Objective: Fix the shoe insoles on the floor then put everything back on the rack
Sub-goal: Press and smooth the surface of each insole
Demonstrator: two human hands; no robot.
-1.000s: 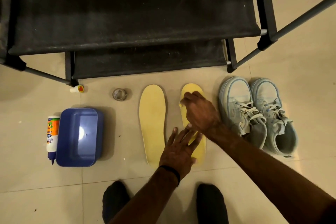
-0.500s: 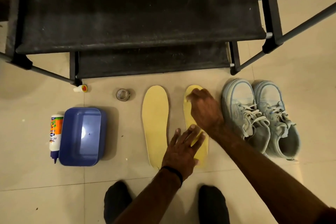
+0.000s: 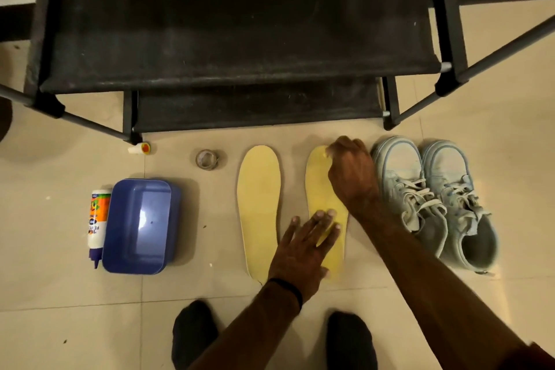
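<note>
We note bare floor (image 3: 300, 141) between rack (image 3: 240, 39) and insoles. Right insole (image 3: 318, 189) — left hand (image 3: 303, 249) flat on heel, right hand (image 3: 351, 171) curled, pinching its toe — beside sneakers (image 3: 435, 198).

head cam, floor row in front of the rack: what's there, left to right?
glue bottle → blue tub → tape roll → left insole → right insole, with left hand flat on its heel and right hand at its toe → pair of sneakers
</note>
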